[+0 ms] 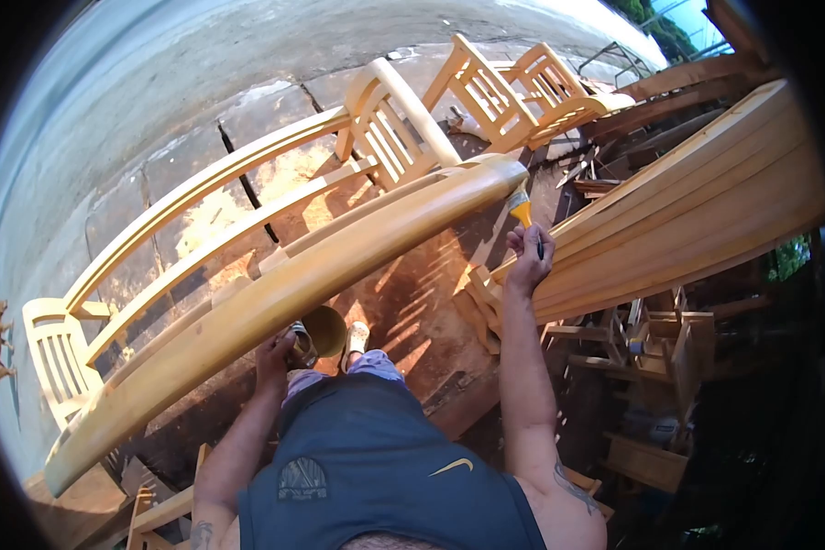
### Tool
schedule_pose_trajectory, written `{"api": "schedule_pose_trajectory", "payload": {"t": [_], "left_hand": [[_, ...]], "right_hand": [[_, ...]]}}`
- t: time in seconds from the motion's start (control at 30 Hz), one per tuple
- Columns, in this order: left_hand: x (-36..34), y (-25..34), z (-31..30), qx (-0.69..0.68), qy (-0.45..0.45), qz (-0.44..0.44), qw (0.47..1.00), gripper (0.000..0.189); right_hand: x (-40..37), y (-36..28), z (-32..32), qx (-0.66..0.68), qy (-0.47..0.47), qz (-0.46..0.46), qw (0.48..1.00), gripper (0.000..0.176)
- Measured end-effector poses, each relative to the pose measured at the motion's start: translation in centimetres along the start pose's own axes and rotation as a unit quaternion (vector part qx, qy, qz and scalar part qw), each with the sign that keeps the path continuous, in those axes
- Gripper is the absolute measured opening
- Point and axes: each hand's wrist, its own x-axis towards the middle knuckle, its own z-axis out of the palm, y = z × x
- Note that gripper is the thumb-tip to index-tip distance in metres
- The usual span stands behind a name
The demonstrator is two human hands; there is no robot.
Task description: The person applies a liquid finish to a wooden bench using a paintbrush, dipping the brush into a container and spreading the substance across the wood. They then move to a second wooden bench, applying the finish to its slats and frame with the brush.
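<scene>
Grasping brush point(522, 211) with right grip point(529, 257), two o'clock, container point(324, 332) with left grip point(276, 357), eight o'clock; risking drips through overloading.

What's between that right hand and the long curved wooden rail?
In the head view, a yellow brush, gripped by the right hand, bristles toward the rail.

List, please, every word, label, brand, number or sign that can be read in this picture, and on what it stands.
No words or numbers can be read.
Yellow swoosh, without letters: on the dark sleeveless top.
Patch on the same top: any lettering too small to read.
Small pale spot among the shaded furniture: too blurred to tell.
Brush: no readable marking.
</scene>
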Motion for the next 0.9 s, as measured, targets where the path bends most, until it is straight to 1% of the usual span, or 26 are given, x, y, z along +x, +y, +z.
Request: {"api": "schedule_pose_trajectory", "payload": {"t": [0.1,0.2,0.23,0.3,0.33,0.37,0.4,0.47,0.53,0.57,0.6,0.63,0.7,0.73,0.8,0.87,0.9], "left_hand": [[0.4,-0.1,-0.6,-0.006,0.008,0.006,1.0,0.013],[0.3,0.2,-0.6,-0.012,0.001,0.016,1.0,0.014],[0.2,0.2,-0.8,-0.003,-0.005,0.01,1.0,0.014],[0.3,0.0,-1.2,0.012,-0.019,0.0,1.0,0.015],[0.2,-0.1,-1.3,0.018,-0.023,0.001,1.0,0.015],[0.2,-0.1,-1.5,0.024,-0.026,0.002,0.999,0.016],[0.2,-0.2,-1.5,0.03,-0.03,0.003,0.999,0.016],[-0.3,0.1,-1.1,0.014,-0.026,0.011,1.0,0.016],[-0.6,-0.1,-1.6,0.011,-0.026,0.016,0.999,0.016],[-0.3,-0.6,-1.9,0.015,-0.03,0.018,0.999,0.015],[-0.2,-0.5,-2.0,0.019,-0.035,0.021,0.999,0.015],[-0.2,-0.4,-2.2,0.013,-0.036,0.021,0.999,0.015],[-0.6,-0.2,-2.7,0.001,-0.035,0.017,0.999,0.017],[-0.8,-0.2,-2.8,-0.009,-0.025,0.025,0.999,0.016],[-1.0,0.1,-2.8,-0.027,-0.005,0.042,0.999,0.015],[-1.1,0.4,-3.4,-0.007,-0.008,0.03,0.999,0.014],[-1.2,0.4,-3.7,0.003,-0.007,0.025,1.0,0.015]], "right_hand": [[-3.4,-2.8,-1.3,-0.091,-0.044,-0.093,0.991,0.022],[-0.5,-5.2,-2.0,-0.161,-0.038,-0.168,0.972,0.022],[-0.4,-6.5,-1.1,-0.225,-0.066,-0.211,0.949,0.021],[0.4,-8.4,1.4,-0.346,-0.12,-0.297,0.882,0.019],[-0.5,-8.5,3.0,-0.313,-0.188,-0.294,0.883,0.017],[-2.4,-8.7,4.1,-0.35,-0.241,-0.36,0.831,0.017],[-5.1,-9.5,5.6,-0.346,-0.294,-0.393,0.799,0.015],[-10.3,-11.1,8.0,-0.286,-0.392,-0.452,0.748,0.016],[-15.1,-12.5,9.7,-0.22,-0.477,-0.432,0.733,0.019],[-17.3,-13.5,10.5,-0.178,-0.507,-0.412,0.736,0.022],[-18.9,-14.0,10.6,-0.139,-0.548,-0.353,0.746,0.024],[-20.0,-14.4,11.1,-0.093,-0.558,-0.31,0.764,0.023],[-19.5,-14.5,11.2,-0.083,-0.523,-0.175,0.83,0.022],[-18.4,-12.8,11.1,-0.065,-0.473,-0.077,0.875,0.02],[-14.7,-10.5,10.4,-0.127,-0.373,-0.025,0.919,0.017],[-11.2,-8.7,8.8,-0.139,-0.29,-0.032,0.946,0.018],[-9.3,-8.7,8.2,-0.187,-0.282,-0.083,0.937,0.017]]}}
